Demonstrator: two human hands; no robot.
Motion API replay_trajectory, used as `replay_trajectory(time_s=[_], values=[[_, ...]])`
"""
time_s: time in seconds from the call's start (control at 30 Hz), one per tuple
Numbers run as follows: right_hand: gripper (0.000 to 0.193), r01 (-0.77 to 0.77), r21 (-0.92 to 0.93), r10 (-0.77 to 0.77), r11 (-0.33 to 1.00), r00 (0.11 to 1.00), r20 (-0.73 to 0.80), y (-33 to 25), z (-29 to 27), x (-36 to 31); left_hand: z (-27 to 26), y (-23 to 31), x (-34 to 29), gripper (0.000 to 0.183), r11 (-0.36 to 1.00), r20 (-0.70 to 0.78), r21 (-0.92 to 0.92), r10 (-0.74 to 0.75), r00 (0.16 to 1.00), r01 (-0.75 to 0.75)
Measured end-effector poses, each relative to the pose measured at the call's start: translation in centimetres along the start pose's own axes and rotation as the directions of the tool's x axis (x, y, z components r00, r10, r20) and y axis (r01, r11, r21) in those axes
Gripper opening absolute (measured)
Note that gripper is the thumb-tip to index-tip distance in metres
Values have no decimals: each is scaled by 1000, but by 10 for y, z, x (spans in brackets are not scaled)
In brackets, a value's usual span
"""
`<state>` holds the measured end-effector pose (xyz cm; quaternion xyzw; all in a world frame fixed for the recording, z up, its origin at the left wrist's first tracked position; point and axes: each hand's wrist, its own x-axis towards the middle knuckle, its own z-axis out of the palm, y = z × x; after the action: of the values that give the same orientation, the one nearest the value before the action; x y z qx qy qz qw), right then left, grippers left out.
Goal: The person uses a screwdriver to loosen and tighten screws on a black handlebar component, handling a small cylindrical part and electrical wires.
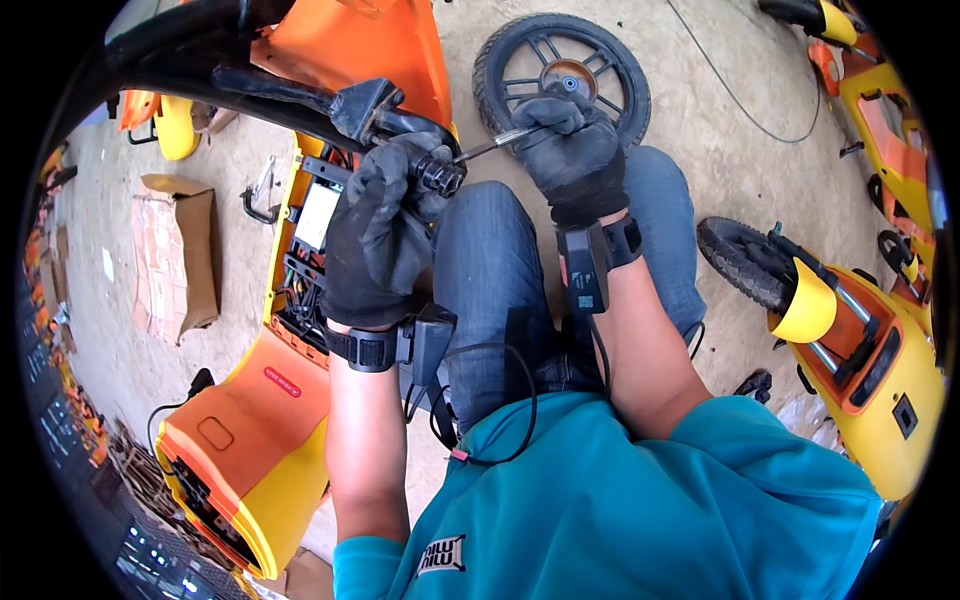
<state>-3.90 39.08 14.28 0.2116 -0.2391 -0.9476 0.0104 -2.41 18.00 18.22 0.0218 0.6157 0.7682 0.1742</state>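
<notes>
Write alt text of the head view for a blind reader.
A person's gloved left hand holds a black part while the gloved right hand holds a thin metal tool toward it. A black spoked wheel lies on the floor ahead; a yellow and orange vehicle body is at left.

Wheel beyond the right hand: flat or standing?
Flat: the wheel lies on the floor, its round face turned up.

bright, even light pales the floor toward nine o'clock; seven o'clock lies dim with bluish glints; fisheye curvature bends the black-rimmed edges.
</notes>
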Motion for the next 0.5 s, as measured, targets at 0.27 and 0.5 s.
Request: replay_trajectory(time_s=[0.27, 0.5], values=[[27, -41, 45, 40, 998, 999, 11, -1, -14, -2, 4, 4, -2, 36, 957, 24, -284, -55, 998, 60], [27, -80, 79, 75, 994, 995, 72, 3, -18, -2, 14, 9, -1, 35, 877, -19, -467, -140, 990, 115]])
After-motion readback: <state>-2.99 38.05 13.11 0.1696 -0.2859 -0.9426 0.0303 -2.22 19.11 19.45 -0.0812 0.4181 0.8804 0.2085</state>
